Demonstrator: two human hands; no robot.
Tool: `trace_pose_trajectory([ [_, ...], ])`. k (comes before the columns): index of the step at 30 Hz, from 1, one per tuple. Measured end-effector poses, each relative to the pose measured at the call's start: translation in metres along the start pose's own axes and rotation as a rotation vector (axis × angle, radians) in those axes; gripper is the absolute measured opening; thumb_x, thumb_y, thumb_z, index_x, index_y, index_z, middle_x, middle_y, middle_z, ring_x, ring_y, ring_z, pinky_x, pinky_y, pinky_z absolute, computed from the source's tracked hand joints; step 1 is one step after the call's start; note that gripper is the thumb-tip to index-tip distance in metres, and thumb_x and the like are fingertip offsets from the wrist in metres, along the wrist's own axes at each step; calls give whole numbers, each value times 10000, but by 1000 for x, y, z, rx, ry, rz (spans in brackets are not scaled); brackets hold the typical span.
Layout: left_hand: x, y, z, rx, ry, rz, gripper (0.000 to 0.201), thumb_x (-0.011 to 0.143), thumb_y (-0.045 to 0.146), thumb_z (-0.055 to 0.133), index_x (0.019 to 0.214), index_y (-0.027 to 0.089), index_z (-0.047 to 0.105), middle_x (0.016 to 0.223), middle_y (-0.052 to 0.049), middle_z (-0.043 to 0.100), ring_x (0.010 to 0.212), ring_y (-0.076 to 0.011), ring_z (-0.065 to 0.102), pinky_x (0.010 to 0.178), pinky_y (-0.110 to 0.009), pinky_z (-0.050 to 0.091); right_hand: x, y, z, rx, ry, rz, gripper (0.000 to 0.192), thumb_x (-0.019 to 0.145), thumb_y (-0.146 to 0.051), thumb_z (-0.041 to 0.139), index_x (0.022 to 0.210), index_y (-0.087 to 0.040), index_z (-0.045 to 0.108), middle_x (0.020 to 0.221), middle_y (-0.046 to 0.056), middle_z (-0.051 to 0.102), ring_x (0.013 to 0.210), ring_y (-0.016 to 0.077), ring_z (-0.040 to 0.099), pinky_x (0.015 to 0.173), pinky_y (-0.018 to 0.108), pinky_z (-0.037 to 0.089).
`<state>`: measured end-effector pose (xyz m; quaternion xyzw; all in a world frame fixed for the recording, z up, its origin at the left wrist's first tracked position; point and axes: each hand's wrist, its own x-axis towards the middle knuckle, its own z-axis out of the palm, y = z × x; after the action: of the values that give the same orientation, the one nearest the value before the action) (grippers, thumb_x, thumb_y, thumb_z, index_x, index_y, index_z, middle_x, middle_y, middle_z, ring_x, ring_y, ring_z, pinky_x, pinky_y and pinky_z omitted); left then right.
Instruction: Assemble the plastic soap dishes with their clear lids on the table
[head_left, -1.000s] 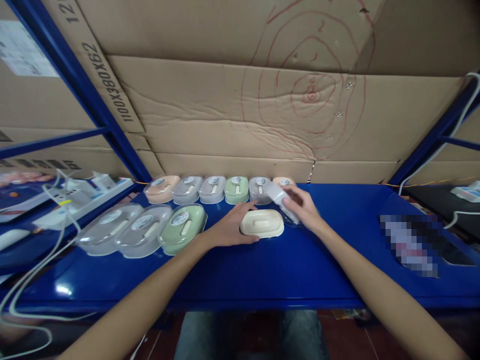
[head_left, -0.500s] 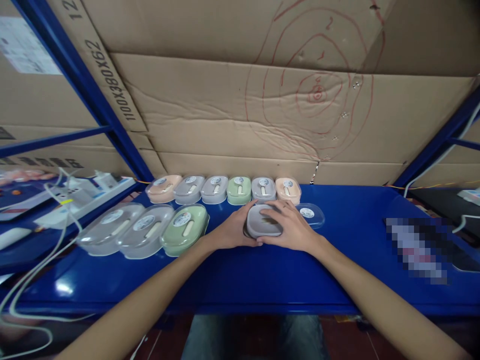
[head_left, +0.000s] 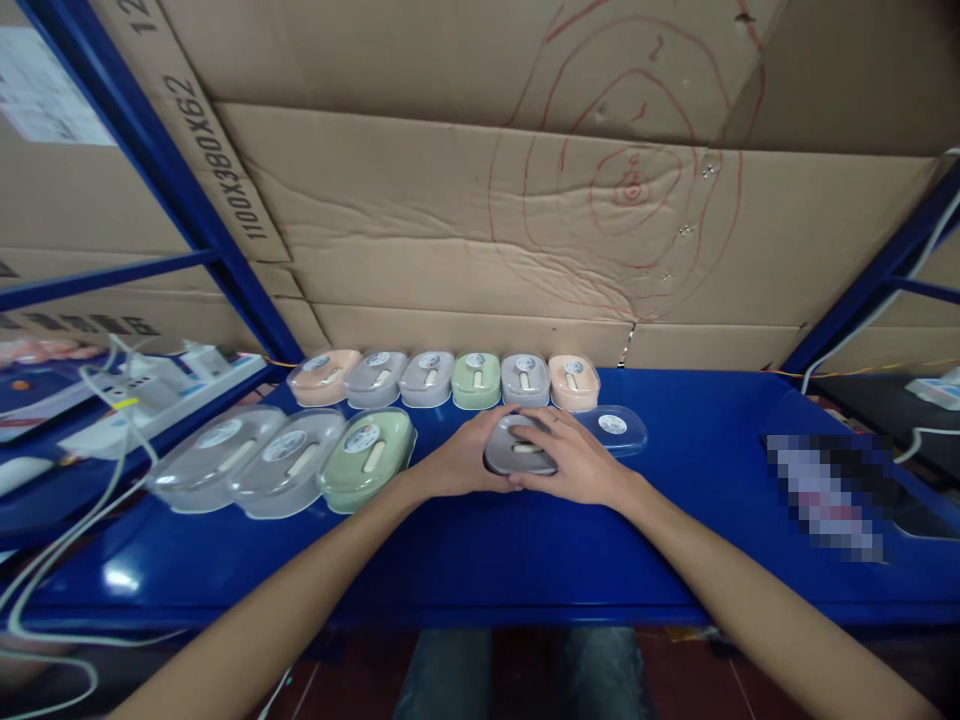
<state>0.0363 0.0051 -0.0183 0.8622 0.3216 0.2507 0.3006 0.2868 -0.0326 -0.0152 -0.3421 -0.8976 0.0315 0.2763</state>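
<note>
At left, a glossy white plastic power strip (head_left: 225, 385) lies near the smooth blue bench (head_left: 450, 560). Next come two rounded grey boxes (head_left: 277, 475) and a green box (head_left: 364, 460) under clear domed lids with round stickers, a pale bar in each top. Behind, six similar boxes (head_left: 476, 382) in peach, grey and green line the creased cardboard (head_left: 375, 200). At mid-bench, in front of that row, the left grip (head_left: 469, 452) curves around a smooth oval grey cover (head_left: 504, 458), pale showing through its slot; the right grip (head_left: 581, 462) clasps its other side, fingers across the top. Just beyond lies a flat, clear, round-cornered lid (head_left: 628, 430) with a sticker.
</note>
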Motion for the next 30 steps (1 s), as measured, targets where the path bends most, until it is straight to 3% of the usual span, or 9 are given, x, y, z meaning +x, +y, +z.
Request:
trace_pose_trajectory([
  [6, 2, 3, 0, -14, 20, 15, 1079, 711, 584, 952, 1626, 260, 480, 1649, -151, 554, 1509, -454, 527, 1273, -649, 391, -1, 0, -6, 0, -37, -9, 659, 951, -619, 776, 1478, -238, 668, 1628, 191, 540, 1475, 418, 556, 1214, 649, 492],
  [17, 0, 4, -3, -41, 15, -22, 1026, 707, 598, 967, 1571, 262, 526, 1540, -128, 637, 1400, -424, 612, 1207, -602, 464, -3, 14, -15, 153, -120, 59, 862, 828, -512, 940, 1593, -332, 587, 1531, 146, 593, 1370, 377, 640, 1138, 561, 560],
  [25, 1, 6, -1, -1, -21, 27, 1125, 706, 536, 971, 1651, 270, 421, 1661, -148, 519, 1499, -444, 514, 1272, -627, 377, -3, 15, -15, 176, -132, 72, 819, 811, -544, 949, 1525, -268, 659, 1508, 168, 596, 1353, 373, 655, 1157, 554, 545],
  [30, 1, 9, -1, 61, -17, 58, 1096, 709, 500, 957, 1646, 288, 428, 1633, -140, 547, 1485, -438, 534, 1258, -631, 392, -2, 12, -17, 192, -135, 78, 785, 832, -554, 931, 1517, -273, 669, 1494, 166, 605, 1343, 360, 662, 1148, 545, 556],
])
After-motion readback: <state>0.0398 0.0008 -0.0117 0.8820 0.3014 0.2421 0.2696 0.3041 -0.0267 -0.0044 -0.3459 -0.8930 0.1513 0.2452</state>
